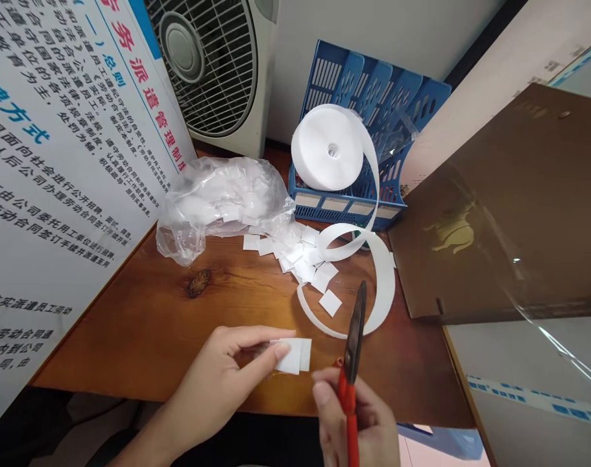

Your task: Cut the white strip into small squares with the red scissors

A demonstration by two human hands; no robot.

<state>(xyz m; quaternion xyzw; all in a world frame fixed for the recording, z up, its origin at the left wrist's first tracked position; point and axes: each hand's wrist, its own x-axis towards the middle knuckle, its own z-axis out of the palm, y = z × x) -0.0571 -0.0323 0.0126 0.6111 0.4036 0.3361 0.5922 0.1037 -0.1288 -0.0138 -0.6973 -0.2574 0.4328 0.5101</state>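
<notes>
Just above the near edge of the brown wooden surface (144, 337), the left hand (217, 383) pinches a small white rectangular strip end (293, 355) between thumb and forefinger, closed on it and holding it flat, its long axis running left to right. The strip's free end points toward the right hand (358, 421), which sits just beside and slightly nearer the person. That right hand is wrapped around the red handles of a pair of red-handled scissors (353, 350); the dark blades look closed or nearly so and point up and away from the person, their tip lying to the right of the strip end, close but not touching it. So the strip lies left of the blades, crosswise to them.

Beyond the scissors, a loose white ribbon of tape (380, 285) curls on the surface and leads up to a large white tape roll (331, 149) resting in a blue plastic file rack (373, 84). Left of that curl lies a scatter of small white cut squares (305, 256), and left again a crumpled clear plastic bag (217, 201). Right of the scissors stands a brown cardboard sheet (509, 214).
</notes>
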